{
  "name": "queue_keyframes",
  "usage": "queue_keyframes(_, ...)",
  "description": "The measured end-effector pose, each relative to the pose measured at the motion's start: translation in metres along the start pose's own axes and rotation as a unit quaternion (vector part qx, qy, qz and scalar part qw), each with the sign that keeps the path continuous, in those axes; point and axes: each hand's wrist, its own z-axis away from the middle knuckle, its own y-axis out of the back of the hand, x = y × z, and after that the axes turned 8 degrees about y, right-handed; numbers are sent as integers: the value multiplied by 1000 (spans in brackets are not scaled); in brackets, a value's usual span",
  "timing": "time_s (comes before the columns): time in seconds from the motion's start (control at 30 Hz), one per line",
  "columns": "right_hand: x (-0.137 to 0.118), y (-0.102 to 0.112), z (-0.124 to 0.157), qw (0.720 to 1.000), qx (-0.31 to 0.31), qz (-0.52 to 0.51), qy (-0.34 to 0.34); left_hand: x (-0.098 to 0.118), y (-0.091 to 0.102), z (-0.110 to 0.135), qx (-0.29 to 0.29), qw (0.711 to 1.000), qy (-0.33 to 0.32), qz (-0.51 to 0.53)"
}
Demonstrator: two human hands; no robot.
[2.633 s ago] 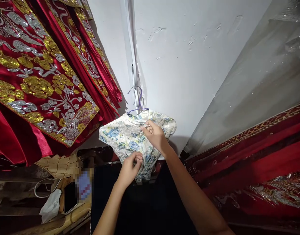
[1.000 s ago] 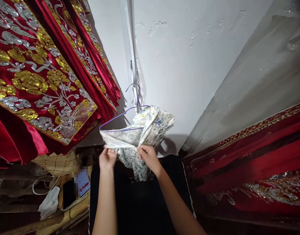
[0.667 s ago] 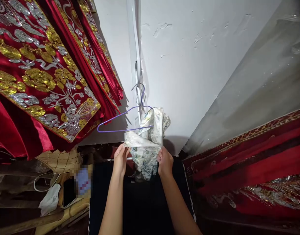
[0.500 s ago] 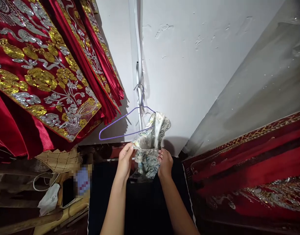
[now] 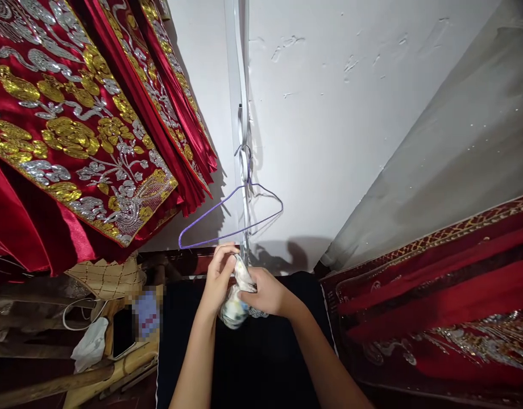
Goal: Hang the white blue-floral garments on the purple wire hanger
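1. Gripped the floral cloth [image 5: 234, 311] with the left hand [image 5: 225, 271], pinching its upper end between thumb and fingertips; gripped it too with the right hand [image 5: 264, 291], laying the thumb across the front, with most of the fingers hidden behind.
2. Lay bunched between both hands, touching each, with its long axis roughly upright; brought its upper tip nearer the left hand; hung just below the purple hanger [image 5: 231, 234], apparently apart from its wire.
3. Looked thin and soft, creased into a twist above and a rounded lump below; showed cream, blue and yellow patches, slightly blurred at the bottom.
4. Noted the hanger as a bare, slim triangle, tilted down toward the left; hooked onto a white strip [image 5: 243, 85] before a smooth, scarred wall [image 5: 308, 130].
5. Saw farther left red satin garments [image 5: 71, 136], stiff with gold and silver sequins; below them, a flat phone [image 5: 123, 332] beside crumpled white plastic or paper [image 5: 91, 343]; to the right, red fabric [image 5: 415, 272] under a glittering sheer veil [image 5: 436, 153].
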Motion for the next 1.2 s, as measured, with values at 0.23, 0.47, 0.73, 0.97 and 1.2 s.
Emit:
queue_keyframes(0.23,-14,54,-32,970,198,121,77,-3,6,18,-221,958,106,-148)
queue_keyframes(0.47,36,64,-85,969,238,29,58,20,29,8,-83,962,46,-255)
queue_keyframes(0.73,87,61,-67,976,191,105,2,35,55,25,-155,932,72,-321)
queue_keyframes(0.97,67,89,-45,964,203,173,7,26,101,8,-138,816,145,-542)
queue_keyframes(1.2,52,88,-39,955,218,200,33,79,90,-29,-28,850,-88,-518)
